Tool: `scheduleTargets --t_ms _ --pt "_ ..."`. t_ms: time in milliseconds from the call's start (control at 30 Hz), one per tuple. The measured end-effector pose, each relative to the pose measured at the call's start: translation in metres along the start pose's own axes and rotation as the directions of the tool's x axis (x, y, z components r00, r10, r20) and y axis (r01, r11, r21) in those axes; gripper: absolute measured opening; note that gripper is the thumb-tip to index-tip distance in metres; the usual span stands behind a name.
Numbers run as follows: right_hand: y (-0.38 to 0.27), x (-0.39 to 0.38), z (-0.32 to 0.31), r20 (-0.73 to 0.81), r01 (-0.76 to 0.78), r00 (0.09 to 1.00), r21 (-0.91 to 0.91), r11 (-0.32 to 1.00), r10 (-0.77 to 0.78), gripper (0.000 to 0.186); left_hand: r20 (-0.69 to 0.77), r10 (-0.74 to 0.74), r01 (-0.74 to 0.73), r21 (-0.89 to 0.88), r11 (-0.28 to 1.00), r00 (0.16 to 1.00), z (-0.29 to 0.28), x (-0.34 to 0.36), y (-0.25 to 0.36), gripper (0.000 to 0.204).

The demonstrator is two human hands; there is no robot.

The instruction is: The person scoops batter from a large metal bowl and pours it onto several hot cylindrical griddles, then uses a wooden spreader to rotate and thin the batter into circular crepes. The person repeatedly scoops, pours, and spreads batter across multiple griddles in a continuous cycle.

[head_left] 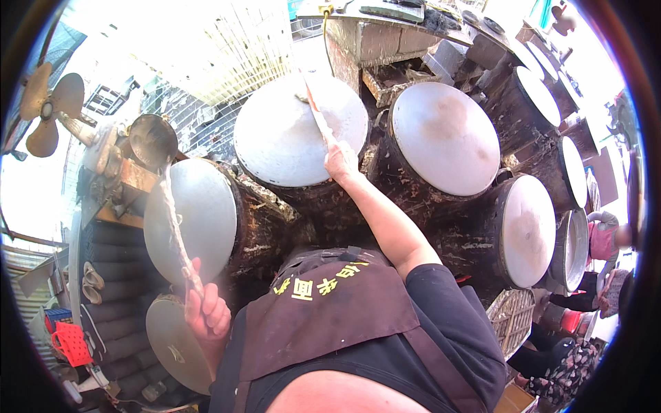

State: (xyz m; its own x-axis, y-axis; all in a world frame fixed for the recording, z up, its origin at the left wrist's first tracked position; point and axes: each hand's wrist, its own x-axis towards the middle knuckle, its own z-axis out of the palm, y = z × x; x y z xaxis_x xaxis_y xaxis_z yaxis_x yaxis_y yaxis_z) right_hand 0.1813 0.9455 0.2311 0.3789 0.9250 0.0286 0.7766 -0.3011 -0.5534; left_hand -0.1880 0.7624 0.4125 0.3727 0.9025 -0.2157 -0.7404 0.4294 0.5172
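My left hand (208, 311) is closed round the lower end of a long, pale-crusted stick (175, 224). Its far end meets a round brownish metal bowl (153, 140); I cannot tell if the two are joined. The stick passes over a round metal plate (213, 213) at the left. My right hand (341, 161) grips a second stick, reddish and white (317, 113), pointing away over the large round plate (268, 131) in the middle. A small object (301, 97) near that stick's far end is too small to name.
Dark, crusted drums (475, 244) carry more round plates (446, 138) in an arc to the right. A fan (47, 110) stands at far left, above a red basket (71, 344). A wire rack (200, 127) lies beyond. Other people (600, 241) are at the right edge.
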Motion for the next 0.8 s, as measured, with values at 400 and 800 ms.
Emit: scheduleTargets --t_ms 400,800 --pt "-0.010 0.015 0.004 0.061 0.090 0.994 -0.046 0.995 -0.087 0.060 0.006 -0.038 0.037 0.159 0.987 0.999 0.004 -0.006 0.004 0.059" --pt "0.011 0.032 -0.005 0.067 0.222 0.972 0.033 0.974 -0.224 0.052 -0.147 0.099 -0.074 0.167 0.983 0.984 0.035 -0.011 -0.023 0.057"
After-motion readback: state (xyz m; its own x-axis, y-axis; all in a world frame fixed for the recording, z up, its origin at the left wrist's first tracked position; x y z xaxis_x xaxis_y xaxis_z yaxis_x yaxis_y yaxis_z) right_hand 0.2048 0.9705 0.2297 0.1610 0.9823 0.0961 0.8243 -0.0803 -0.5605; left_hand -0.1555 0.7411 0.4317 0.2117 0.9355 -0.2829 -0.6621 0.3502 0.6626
